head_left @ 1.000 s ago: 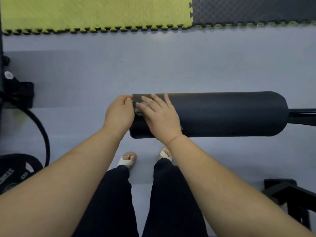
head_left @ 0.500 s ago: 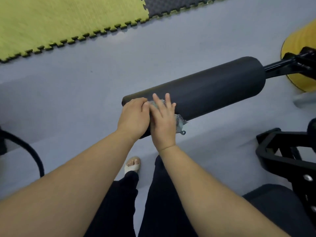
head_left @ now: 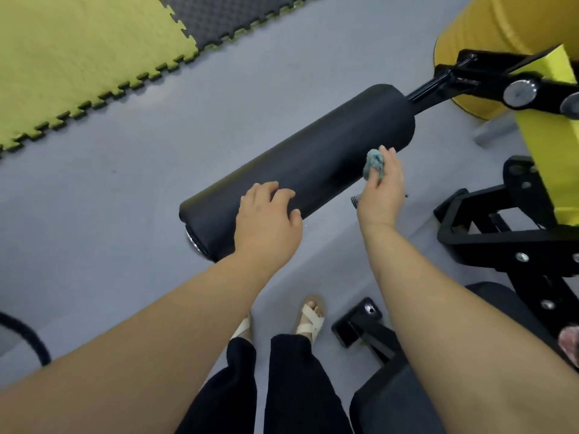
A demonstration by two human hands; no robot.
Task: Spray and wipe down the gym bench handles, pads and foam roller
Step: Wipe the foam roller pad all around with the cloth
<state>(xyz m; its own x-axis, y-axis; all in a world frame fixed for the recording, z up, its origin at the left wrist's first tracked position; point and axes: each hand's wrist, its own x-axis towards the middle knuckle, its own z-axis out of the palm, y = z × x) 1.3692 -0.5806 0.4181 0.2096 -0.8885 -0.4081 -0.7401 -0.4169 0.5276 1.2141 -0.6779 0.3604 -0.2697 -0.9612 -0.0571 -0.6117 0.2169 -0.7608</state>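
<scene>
The right hand's fingers (head_left: 389,158) are curled together and pinch a bunched grey-blue cloth (head_left: 375,164) against the thumb. The wad sits at the near side of the black foam roller (head_left: 300,170), toward its far right end, and seems to touch it. A scrap of mesh shows just below the right hand (head_left: 380,195), probably the cloth's loose tail. Wadding the cloth at the fingertips puts a thick, firm pad against the curved foam, which suits rubbing.

The left hand's fingers (head_left: 266,191) are loosely spread and lie over the top of the roller close to its near left end, gripping nothing. The left hand (head_left: 269,223) looks placed there to stop the roller turning while the other hand wipes.

The roller slants from near left to far right, held above the grey floor (head_left: 109,198) on a black bar (head_left: 438,89). The bar runs into the bench frame (head_left: 501,236) on the right, beside a yellow pad (head_left: 551,158). I judge that wiping of the roller is under way, and the stretch between the two hands likely comes next. No spray bottle is in view.
</scene>
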